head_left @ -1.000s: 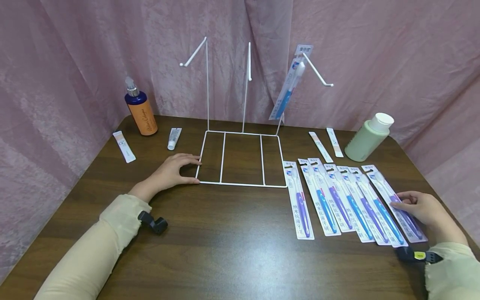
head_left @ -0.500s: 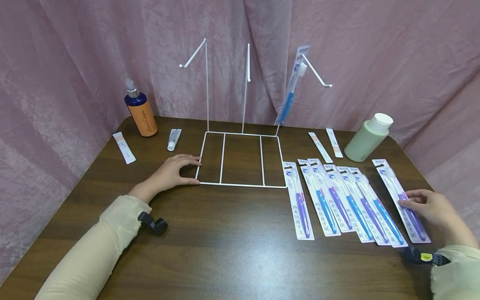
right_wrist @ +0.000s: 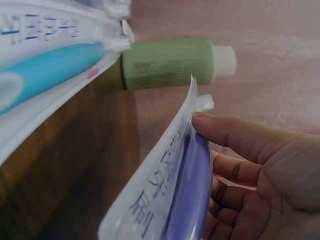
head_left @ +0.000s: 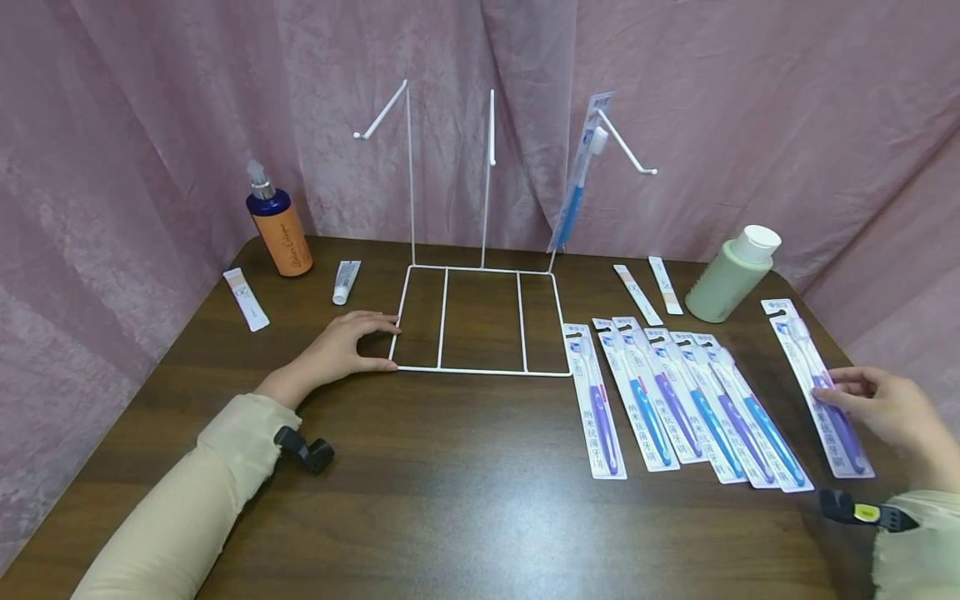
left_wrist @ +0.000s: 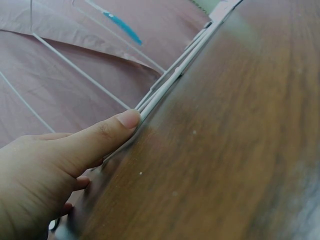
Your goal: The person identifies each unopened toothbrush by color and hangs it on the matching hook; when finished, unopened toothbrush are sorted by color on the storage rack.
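Note:
A white wire rack [head_left: 480,369] stands mid-table, and one packaged toothbrush [head_left: 577,187] hangs from its right hook. My left hand [head_left: 352,346] rests at the base's front-left corner, thumb [left_wrist: 100,135] against the wire [left_wrist: 165,90]. Several toothbrush packs [head_left: 675,404] lie in a row to the right of the rack. My right hand [head_left: 877,408] pinches a purple toothbrush pack [head_left: 821,387] apart from the row at the far right. In the right wrist view this pack [right_wrist: 170,190] is tilted up off the table, with my fingers [right_wrist: 235,135] round its edge.
A green bottle [head_left: 726,279] stands behind the packs, with two sachets [head_left: 637,293] beside it. At back left are an orange pump bottle [head_left: 279,229], a small tube [head_left: 346,282] and another sachet [head_left: 246,298]. Pink curtains close off the back and sides.
My right hand has drawn the purple pack to the right and farther back, away from the row. The left hand has stayed at the rack corner.

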{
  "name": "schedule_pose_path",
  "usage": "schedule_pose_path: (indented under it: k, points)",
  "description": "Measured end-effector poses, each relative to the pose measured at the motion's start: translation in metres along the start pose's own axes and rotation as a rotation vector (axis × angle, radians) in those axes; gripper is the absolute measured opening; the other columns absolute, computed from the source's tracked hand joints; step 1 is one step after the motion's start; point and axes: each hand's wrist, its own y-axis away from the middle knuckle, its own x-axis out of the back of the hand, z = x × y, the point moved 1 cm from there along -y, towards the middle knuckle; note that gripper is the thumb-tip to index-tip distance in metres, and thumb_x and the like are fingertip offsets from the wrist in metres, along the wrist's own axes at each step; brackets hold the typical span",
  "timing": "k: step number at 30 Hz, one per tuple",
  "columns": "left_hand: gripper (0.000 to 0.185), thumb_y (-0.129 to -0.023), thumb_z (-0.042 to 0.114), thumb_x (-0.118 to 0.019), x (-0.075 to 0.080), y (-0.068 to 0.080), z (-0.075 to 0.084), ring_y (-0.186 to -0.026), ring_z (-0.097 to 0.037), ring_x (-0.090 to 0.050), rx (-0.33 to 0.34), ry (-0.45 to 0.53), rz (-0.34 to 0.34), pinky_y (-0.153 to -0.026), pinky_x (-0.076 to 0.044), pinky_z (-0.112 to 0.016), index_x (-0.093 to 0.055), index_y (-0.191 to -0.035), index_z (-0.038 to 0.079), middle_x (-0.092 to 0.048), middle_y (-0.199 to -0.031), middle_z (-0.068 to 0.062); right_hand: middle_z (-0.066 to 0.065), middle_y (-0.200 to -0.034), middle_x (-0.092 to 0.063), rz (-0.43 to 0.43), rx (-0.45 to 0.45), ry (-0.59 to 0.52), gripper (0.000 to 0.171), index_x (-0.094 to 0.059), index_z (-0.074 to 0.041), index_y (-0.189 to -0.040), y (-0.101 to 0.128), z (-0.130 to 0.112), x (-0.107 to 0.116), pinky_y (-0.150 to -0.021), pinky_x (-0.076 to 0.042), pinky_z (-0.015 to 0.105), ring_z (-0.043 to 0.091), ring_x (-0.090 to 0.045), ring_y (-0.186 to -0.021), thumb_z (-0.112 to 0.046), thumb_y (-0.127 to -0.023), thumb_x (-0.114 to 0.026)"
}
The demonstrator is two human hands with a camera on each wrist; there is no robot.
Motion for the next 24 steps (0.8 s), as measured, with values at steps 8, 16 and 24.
schedule_pose_path:
  k: [8,16,24]
  points:
    - [0.06,-0.076,0.04,-0.079,0.0,0.0,0.001,-0.136,-0.035,-0.04,0.004,0.003,-0.005,-0.11,-0.024,-0.063,-0.062,-0.127,0.013,-0.052,-0.144,-0.008,-0.008,-0.072,-0.061,0.081,0.033,0.018,0.054,-0.048,0.019,-0.118,0.006,-0.014,0.015,-0.049,-0.045,0.019,-0.008,-0.046,-0.059,-0.025,-0.093,-0.064]
    - [0.062,-0.076,0.043,-0.079,0.001,0.001,0.001,-0.136,-0.036,-0.039,0.005,0.009,-0.005,-0.111,-0.024,-0.064,-0.062,-0.127,0.012,-0.051,-0.144,-0.009,0.027,-0.088,-0.063,0.132,0.007,0.023,0.057,-0.046,0.017,-0.122,0.008,-0.025,0.019,-0.049,-0.041,0.014,-0.008,-0.044,-0.061,-0.028,-0.093,-0.063]
    - [0.061,-0.077,0.041,-0.079,0.001,0.001,0.002,-0.138,-0.034,-0.038,0.021,0.018,-0.019,-0.112,-0.022,-0.063,-0.061,-0.128,0.013,-0.05,-0.145,-0.007,0.012,-0.078,-0.065,0.16,0.031,0.008,0.053,-0.048,0.015,-0.12,0.008,-0.036,0.021,-0.049,-0.042,0.013,-0.011,-0.044,-0.061,-0.027,-0.092,-0.064]
